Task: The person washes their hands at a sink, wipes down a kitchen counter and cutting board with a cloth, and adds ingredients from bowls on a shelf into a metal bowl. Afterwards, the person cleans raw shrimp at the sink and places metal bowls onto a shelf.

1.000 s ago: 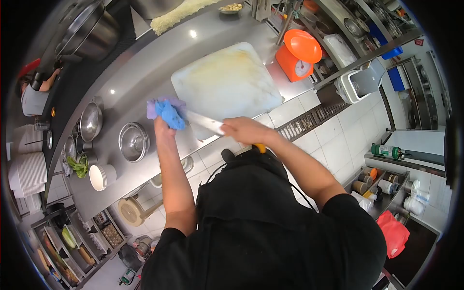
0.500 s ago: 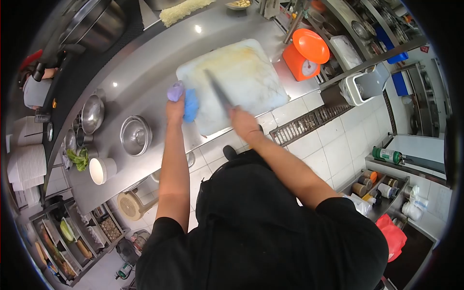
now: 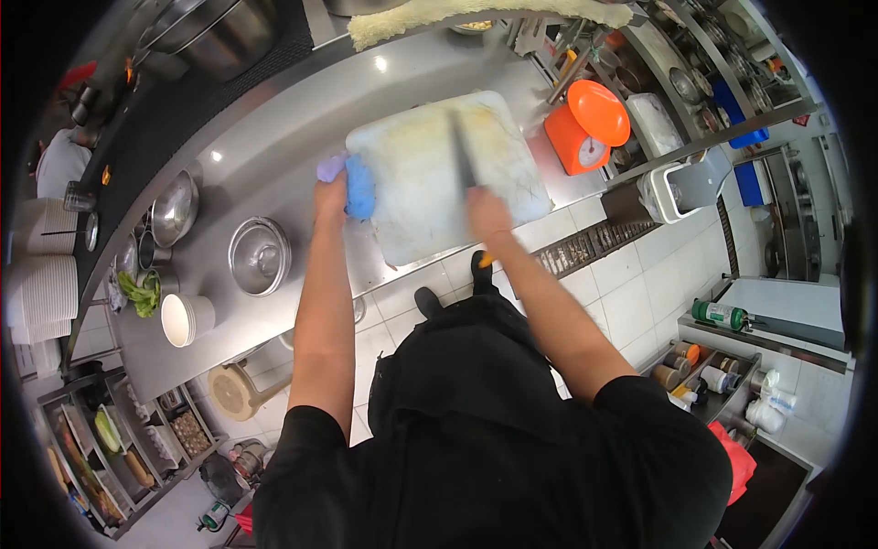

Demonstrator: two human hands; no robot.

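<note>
A white cutting board (image 3: 416,215) lies on the steel counter, its top stained yellow toward the far side. My right hand (image 3: 489,218) is closed round the handle of a knife (image 3: 461,154), whose motion-smeared blade points away from me over the board. At the board's left edge, my left hand (image 3: 331,197) grips a bunched blue cloth (image 3: 361,188). A crumpled purple piece (image 3: 330,167), apparently cloth too, sticks out at the top of that hand. My left fingers are mostly hidden by the cloth.
Right of the board stands an orange kitchen scale (image 3: 574,142). On the counter's left are steel bowls (image 3: 259,256), white cups (image 3: 187,320) and leafy greens (image 3: 142,295). Stacked white containers (image 3: 46,293) and a person's pale sleeve (image 3: 62,165) are at far left. A floor drain (image 3: 585,247) runs behind.
My right hand and the knife have moved right across the board, the blade now pointing straighter away. My left hand stays by the board's left edge. The view has shifted slightly.
</note>
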